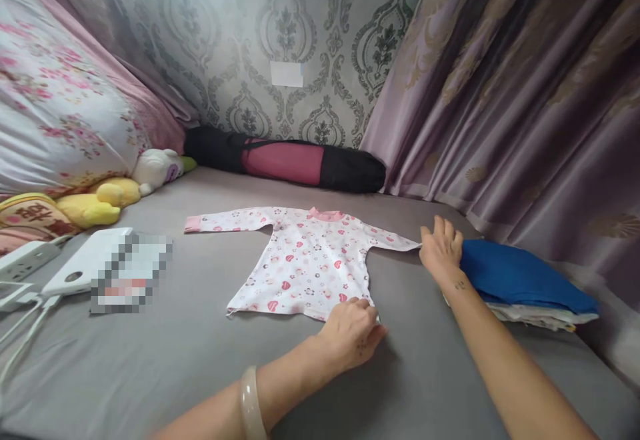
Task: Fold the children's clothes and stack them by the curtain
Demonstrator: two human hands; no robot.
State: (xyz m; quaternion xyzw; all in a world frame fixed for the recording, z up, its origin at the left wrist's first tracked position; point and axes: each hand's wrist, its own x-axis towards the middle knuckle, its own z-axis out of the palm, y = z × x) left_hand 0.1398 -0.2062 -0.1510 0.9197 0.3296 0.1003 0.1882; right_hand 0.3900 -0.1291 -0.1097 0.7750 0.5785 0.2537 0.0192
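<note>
A child's long-sleeved shirt [305, 260], white with pink hearts and a pink collar, lies spread flat on the grey bed sheet. Its left sleeve stretches out to a visible pink cuff. My left hand [353, 333], below a pale bangle, is closed on the bottom right corner of the hem. At the end of the right sleeve, my right hand [443, 247] grips the fabric and covers that cuff. Just right of this hand sits a stack of folded clothes [525, 277] with a blue piece on top.
On the left are a white power bank [87, 260], a power strip [30, 259] with cables, and a partly blurred packet [135, 273]. Plush toys [157, 170] lie by a floral pillow [65, 107]. A black and maroon long bag [285, 160] rests along the wall beside purple curtains [500, 93].
</note>
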